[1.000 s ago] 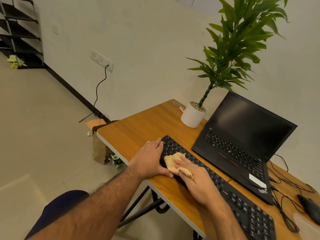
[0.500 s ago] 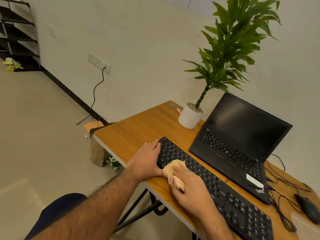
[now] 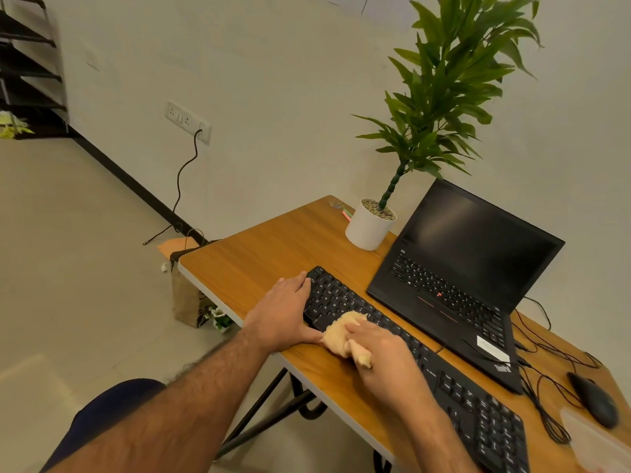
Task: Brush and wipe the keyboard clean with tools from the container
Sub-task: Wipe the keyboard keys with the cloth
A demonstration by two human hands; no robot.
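A long black keyboard (image 3: pixel 440 373) lies diagonally along the front of the wooden desk (image 3: pixel 259 261). My left hand (image 3: pixel 286 312) rests flat on the keyboard's left end, thumb along its front edge, holding it in place. My right hand (image 3: pixel 382 353) presses a crumpled pale yellow cloth (image 3: pixel 338 332) onto the keys near the left end, fingers closed over it. A translucent container (image 3: pixel 597 442) shows at the desk's right edge, partly cut off by the frame.
An open black laptop (image 3: pixel 461 268) stands behind the keyboard. A potted plant in a white pot (image 3: pixel 368 230) sits at the back. A black mouse (image 3: pixel 594 397) and tangled cables (image 3: pixel 546 380) lie at the right. A paper bag (image 3: pixel 187 295) stands on the floor by the desk's left end.
My right hand has slid the cloth slightly over the left-hand keys, toward the front edge and back. My left hand has stayed on the keyboard's end. The view shifted a little.
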